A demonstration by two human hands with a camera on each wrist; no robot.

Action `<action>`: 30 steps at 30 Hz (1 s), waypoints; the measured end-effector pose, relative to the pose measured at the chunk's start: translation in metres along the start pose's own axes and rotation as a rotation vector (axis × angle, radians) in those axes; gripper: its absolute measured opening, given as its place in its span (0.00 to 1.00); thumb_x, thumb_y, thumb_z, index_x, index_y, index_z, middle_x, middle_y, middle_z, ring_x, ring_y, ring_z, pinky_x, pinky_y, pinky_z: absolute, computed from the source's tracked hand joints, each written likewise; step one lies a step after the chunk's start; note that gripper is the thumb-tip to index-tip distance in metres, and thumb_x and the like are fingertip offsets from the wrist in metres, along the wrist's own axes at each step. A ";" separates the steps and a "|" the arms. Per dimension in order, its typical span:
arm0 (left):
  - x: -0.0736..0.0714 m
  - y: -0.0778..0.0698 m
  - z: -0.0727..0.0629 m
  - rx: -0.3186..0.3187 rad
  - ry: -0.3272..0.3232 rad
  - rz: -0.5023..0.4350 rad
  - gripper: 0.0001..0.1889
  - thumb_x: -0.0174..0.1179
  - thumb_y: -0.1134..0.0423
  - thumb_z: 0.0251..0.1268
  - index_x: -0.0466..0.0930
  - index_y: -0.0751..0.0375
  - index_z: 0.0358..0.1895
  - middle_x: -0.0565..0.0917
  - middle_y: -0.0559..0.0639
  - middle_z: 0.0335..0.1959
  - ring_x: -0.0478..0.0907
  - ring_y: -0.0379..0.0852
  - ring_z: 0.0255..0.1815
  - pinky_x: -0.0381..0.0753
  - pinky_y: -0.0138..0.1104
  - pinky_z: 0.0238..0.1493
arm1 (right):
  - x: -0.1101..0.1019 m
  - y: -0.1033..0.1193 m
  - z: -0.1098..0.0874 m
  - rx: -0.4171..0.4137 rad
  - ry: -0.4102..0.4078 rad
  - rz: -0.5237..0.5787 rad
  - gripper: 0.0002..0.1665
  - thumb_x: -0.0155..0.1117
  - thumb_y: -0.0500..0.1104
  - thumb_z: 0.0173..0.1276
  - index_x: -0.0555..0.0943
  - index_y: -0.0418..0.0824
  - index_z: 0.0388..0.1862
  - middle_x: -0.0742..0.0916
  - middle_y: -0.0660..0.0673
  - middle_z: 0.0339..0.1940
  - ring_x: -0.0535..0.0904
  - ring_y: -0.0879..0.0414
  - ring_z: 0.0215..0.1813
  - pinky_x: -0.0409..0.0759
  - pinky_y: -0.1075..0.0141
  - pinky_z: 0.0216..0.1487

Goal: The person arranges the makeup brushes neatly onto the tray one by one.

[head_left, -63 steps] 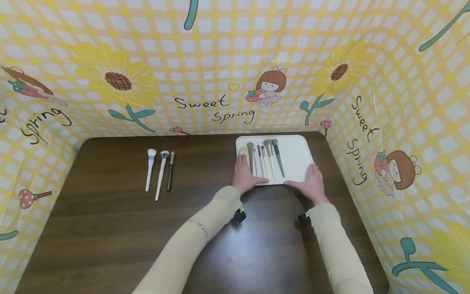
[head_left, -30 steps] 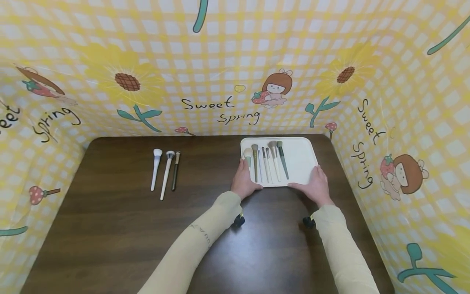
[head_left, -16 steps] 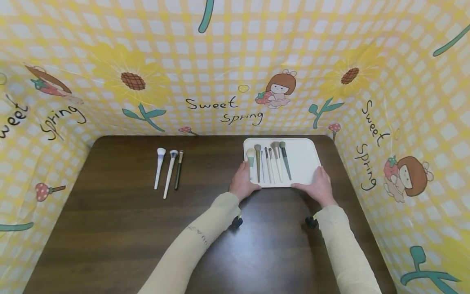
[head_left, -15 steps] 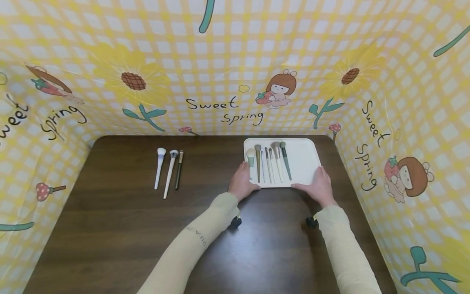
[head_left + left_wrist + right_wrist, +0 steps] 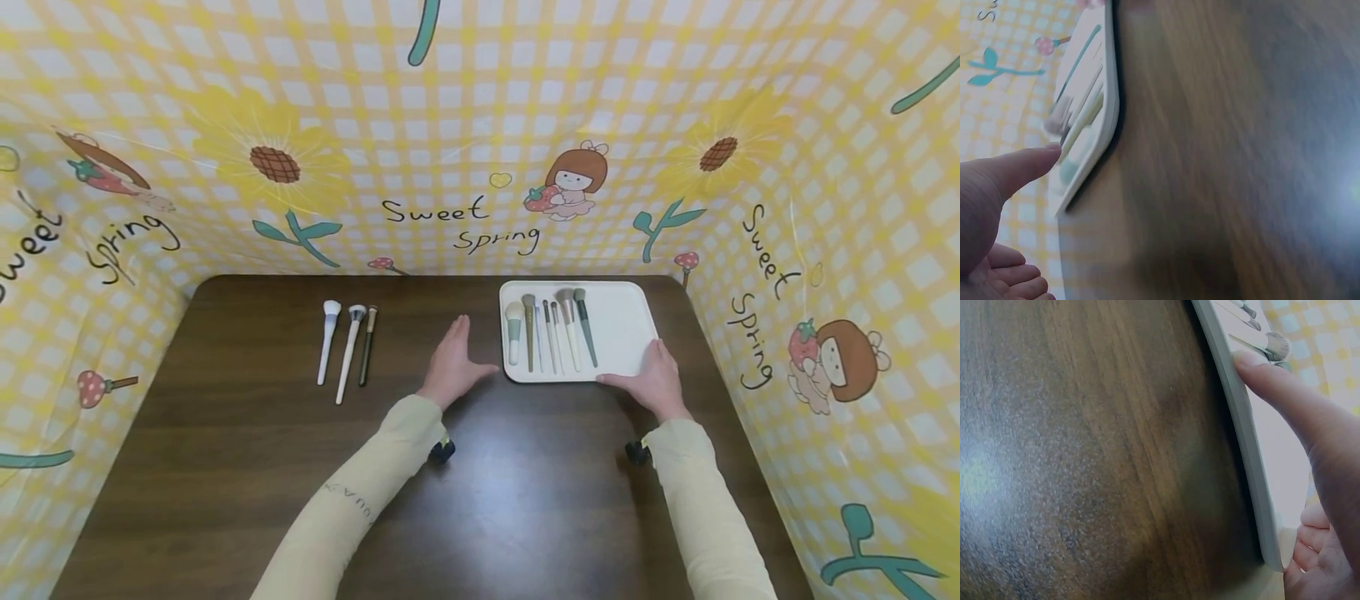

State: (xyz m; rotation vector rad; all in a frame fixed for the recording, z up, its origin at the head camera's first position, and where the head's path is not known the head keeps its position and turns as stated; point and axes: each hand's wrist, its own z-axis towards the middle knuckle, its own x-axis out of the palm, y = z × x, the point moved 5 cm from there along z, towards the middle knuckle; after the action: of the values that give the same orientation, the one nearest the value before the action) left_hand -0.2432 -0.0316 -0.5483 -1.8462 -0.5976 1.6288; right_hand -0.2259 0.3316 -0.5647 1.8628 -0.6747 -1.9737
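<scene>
A white tray (image 5: 621, 329) lies at the back right of the table, with several makeup brushes (image 5: 573, 333) side by side in its left part. My right hand (image 5: 651, 382) holds the tray's front right corner, thumb on the front rim and fingers along the right side. The right wrist view shows that thumb (image 5: 1272, 381) over the edge. My left hand (image 5: 452, 362) is apart from the tray, just left of it, fingers straight and thumb spread toward it. In the left wrist view its thumb (image 5: 1022, 167) overlaps the tray, and nothing is in the hand.
Three more makeup brushes lie at the table's back left: a white one (image 5: 327, 343), one with a long white handle (image 5: 347, 358) and a dark one (image 5: 367, 348). Yellow checked cloth (image 5: 420, 142) walls in the back and both sides of the dark wooden table (image 5: 225, 467).
My left hand has let go of the tray's left side and moved left, away from it. The right hand stays at its corner. The whole head view has drifted slightly right.
</scene>
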 end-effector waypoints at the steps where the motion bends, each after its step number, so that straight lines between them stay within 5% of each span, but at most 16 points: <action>1: -0.004 0.003 -0.001 -0.003 -0.005 -0.003 0.58 0.80 0.53 0.53 0.51 0.71 0.79 0.55 0.66 0.80 0.51 0.58 0.80 0.57 0.48 0.75 | -0.001 0.000 0.000 -0.002 -0.001 -0.001 0.75 0.87 0.64 0.41 0.58 0.19 0.72 0.72 0.24 0.61 0.69 0.29 0.63 0.68 0.41 0.66; 10: -0.045 0.042 -0.019 -0.019 -0.079 0.056 0.53 0.78 0.54 0.54 0.56 0.71 0.78 0.62 0.68 0.76 0.57 0.65 0.76 0.56 0.52 0.74 | -0.001 -0.004 0.001 0.009 0.024 -0.013 0.78 0.86 0.65 0.42 0.55 0.19 0.74 0.68 0.21 0.68 0.65 0.26 0.68 0.64 0.41 0.69; 17: -0.078 0.075 -0.036 -0.118 -0.170 0.133 0.47 0.77 0.54 0.55 0.63 0.72 0.74 0.66 0.73 0.69 0.62 0.69 0.67 0.66 0.56 0.65 | 0.001 0.000 0.001 0.004 0.012 0.008 0.76 0.86 0.64 0.41 0.57 0.19 0.73 0.69 0.22 0.67 0.67 0.28 0.67 0.65 0.41 0.68; 23: -0.095 0.099 -0.045 -0.194 -0.208 0.154 0.42 0.74 0.55 0.58 0.66 0.74 0.71 0.67 0.75 0.65 0.65 0.72 0.63 0.69 0.58 0.61 | 0.001 0.001 0.000 0.016 0.020 0.000 0.76 0.86 0.63 0.41 0.56 0.19 0.73 0.67 0.21 0.70 0.64 0.27 0.69 0.63 0.42 0.70; 30: -0.106 0.109 -0.046 -0.229 -0.252 0.139 0.30 0.68 0.63 0.64 0.70 0.76 0.65 0.72 0.75 0.56 0.73 0.70 0.54 0.74 0.58 0.54 | 0.002 -0.002 0.001 0.013 0.020 0.002 0.76 0.86 0.63 0.42 0.57 0.19 0.73 0.67 0.21 0.70 0.64 0.26 0.68 0.63 0.41 0.69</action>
State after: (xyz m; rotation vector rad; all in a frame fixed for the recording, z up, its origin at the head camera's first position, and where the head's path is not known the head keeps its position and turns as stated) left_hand -0.2190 -0.1891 -0.5444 -1.8915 -0.8082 1.9746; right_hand -0.2269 0.3323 -0.5681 1.8864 -0.6847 -1.9514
